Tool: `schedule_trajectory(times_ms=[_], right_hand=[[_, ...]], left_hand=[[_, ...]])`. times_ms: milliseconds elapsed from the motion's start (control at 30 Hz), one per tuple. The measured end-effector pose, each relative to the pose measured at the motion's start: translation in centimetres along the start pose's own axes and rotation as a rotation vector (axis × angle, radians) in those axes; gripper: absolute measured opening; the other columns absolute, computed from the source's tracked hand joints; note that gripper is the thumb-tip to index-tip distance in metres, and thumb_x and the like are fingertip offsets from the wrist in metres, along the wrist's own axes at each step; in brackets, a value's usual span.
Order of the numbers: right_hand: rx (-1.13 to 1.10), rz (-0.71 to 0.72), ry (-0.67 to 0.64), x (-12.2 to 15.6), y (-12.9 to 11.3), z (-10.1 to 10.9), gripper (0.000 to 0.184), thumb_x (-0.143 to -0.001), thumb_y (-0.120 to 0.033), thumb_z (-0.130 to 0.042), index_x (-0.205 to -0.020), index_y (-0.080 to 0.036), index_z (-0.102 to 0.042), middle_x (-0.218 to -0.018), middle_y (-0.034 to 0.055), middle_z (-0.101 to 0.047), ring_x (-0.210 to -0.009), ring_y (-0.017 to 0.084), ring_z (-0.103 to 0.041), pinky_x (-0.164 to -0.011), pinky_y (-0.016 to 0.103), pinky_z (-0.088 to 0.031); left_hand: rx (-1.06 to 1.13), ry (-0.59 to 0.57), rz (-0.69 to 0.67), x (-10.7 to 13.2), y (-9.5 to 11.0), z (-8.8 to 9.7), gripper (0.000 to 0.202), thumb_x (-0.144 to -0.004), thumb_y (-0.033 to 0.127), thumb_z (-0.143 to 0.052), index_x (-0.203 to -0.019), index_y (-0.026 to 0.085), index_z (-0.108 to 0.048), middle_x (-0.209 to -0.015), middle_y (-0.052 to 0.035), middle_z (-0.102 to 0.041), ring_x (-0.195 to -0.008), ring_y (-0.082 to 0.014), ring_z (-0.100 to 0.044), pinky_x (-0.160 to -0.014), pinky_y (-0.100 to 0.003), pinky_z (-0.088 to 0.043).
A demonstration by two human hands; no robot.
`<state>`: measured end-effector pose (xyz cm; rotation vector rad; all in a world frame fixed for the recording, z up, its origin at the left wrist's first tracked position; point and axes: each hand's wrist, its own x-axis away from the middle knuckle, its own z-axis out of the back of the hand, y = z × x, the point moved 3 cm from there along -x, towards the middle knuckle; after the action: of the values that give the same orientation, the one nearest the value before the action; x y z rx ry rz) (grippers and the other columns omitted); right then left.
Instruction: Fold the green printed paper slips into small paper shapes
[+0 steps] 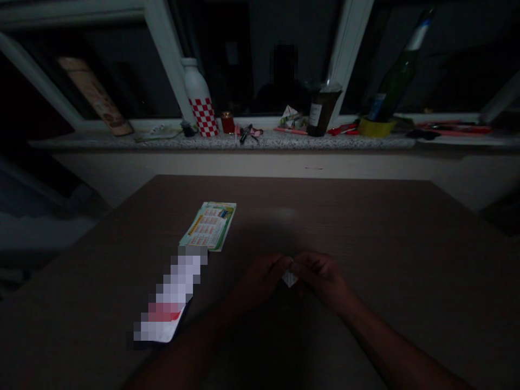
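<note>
My left hand [266,276] and my right hand [323,273] meet over the middle of the dark wooden table [345,216]. Between their pinched fingertips is a small folded piece of paper [290,279], with a pale pointed corner showing below the thumbs. The fingers hide most of it, and the light is dim. To the left of my hands lies a small stack of printed sheets [209,227] with calendar-like columns and a green edge. Nearer to me, beside my left forearm, rests a lit phone-like device [174,292], its surface blurred out.
Along the stone windowsill [264,142] stand a red-and-white checkered bottle [203,111], a small red jar [227,123], a lidded dark cup [322,111], a green glass bottle [396,81] by a yellow tape roll [377,128], and a tan cylinder [95,97]. Folded paper [290,116] and pens lie among them.
</note>
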<state>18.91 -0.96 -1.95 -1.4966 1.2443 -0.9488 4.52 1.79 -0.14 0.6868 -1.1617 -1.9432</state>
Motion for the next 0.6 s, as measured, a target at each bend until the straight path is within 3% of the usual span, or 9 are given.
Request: schedule_trajectory(times_ms=[133, 200, 300, 400, 600], right_hand=[[-0.021, -0.008, 0.003, -0.1, 0.0, -0.1, 0.026, -0.074, -0.039, -0.074, -0.074, -0.015, -0.065, -0.055, -0.002, -0.061, -0.041, 0.007, -0.054, -0.04, 0.018, -0.043], [-0.07, -0.003, 0.015, -0.2, 0.2, 0.0, 0.027, -0.073, -0.036, -0.075, -0.091, -0.018, -0.065, -0.058, -0.0039, -0.062, -0.042, 0.008, -0.055, -0.041, 0.018, -0.045], [-0.135, 0.005, 0.023, -0.3, 0.4, 0.1, 0.046, -0.074, -0.031, -0.076, -0.114, -0.023, -0.055, -0.058, -0.0075, -0.061, -0.042, 0.008, -0.056, -0.042, 0.018, -0.046], [-0.104, 0.012, 0.024, -0.4, 0.2, 0.0, 0.045, -0.076, -0.031, -0.074, -0.115, -0.021, -0.053, -0.056, -0.008, -0.06, -0.041, 0.007, -0.055, -0.043, 0.017, -0.043], [-0.033, 0.049, 0.122, -0.2, -0.3, 0.2, 0.052, -0.077, -0.032, -0.073, -0.121, -0.018, -0.049, -0.06, -0.0051, -0.066, -0.049, 0.009, -0.059, -0.049, 0.019, -0.043]], left_hand=[[0.025, 0.003, -0.001, -0.1, 0.0, 0.1, 0.037, -0.092, 0.04, -0.037, -0.066, 0.017, -0.049, -0.061, 0.0037, -0.044, -0.058, -0.0108, -0.042, -0.057, -0.022, -0.033], [0.06, 0.016, 0.005, 0.0, 0.3, 0.1, 0.037, -0.092, 0.04, -0.037, -0.067, 0.016, -0.051, -0.06, 0.0032, -0.046, -0.057, -0.0111, -0.043, -0.057, -0.022, -0.034], [0.077, 0.039, 0.021, 0.0, 0.7, 0.1, 0.039, -0.092, 0.041, -0.037, -0.069, 0.015, -0.055, -0.061, 0.0021, -0.05, -0.058, -0.0117, -0.045, -0.058, -0.022, -0.035], [0.115, 0.035, 0.039, -0.2, 0.6, 0.0, 0.042, -0.092, 0.044, -0.038, -0.07, 0.015, -0.059, -0.062, 0.0013, -0.053, -0.059, -0.0118, -0.047, -0.058, -0.023, -0.035], [0.241, 0.068, 0.132, 0.2, -0.7, 0.1, 0.045, -0.088, 0.053, -0.043, -0.065, 0.016, -0.052, -0.055, 0.0046, -0.043, -0.051, -0.0092, -0.039, -0.049, -0.021, -0.029]])
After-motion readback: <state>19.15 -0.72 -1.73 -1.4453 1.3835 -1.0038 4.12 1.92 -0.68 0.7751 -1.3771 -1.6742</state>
